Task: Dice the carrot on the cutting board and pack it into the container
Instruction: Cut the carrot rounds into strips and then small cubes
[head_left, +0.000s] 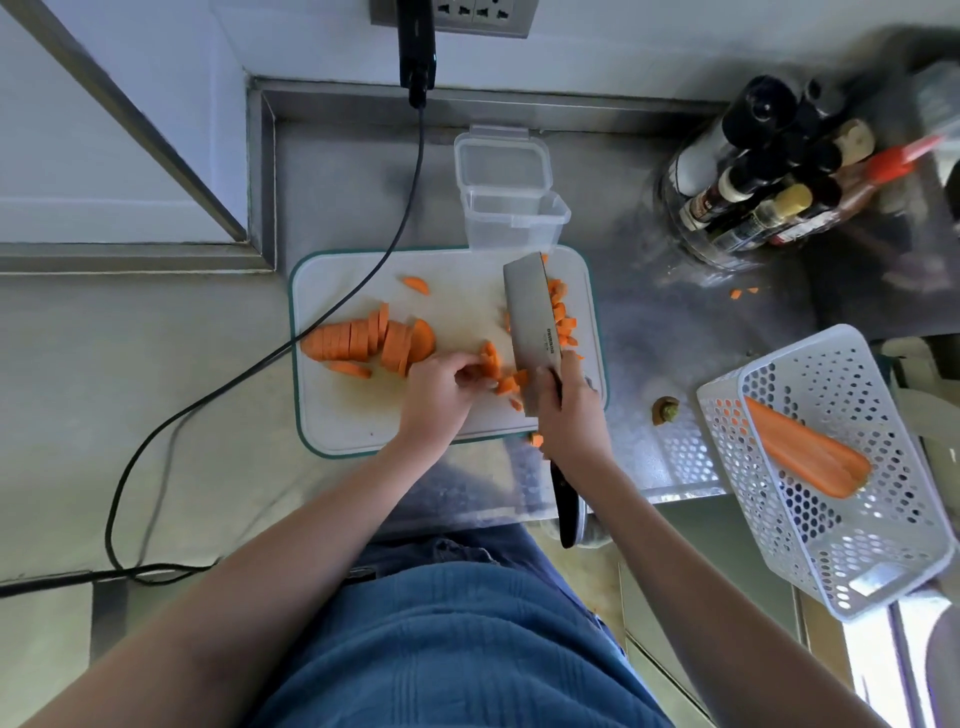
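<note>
I am in the middle of dicing: my left hand (441, 387) pinches a few carrot strips (491, 364) on the cutting board (358, 421), and my right hand (566, 410) grips the cleaver (532, 327) just beside them. The sliced carrot (369, 340) waits at the left, the diced pieces (563, 317) lie behind the blade, and the container (511, 213) stands open beyond the board, with nothing in it yet. I think the next cut needs my left fingers tucked back from the blade.

Head-worn wide-angle view, steeply downward, close over counter (675, 332), edges distorted
</note>
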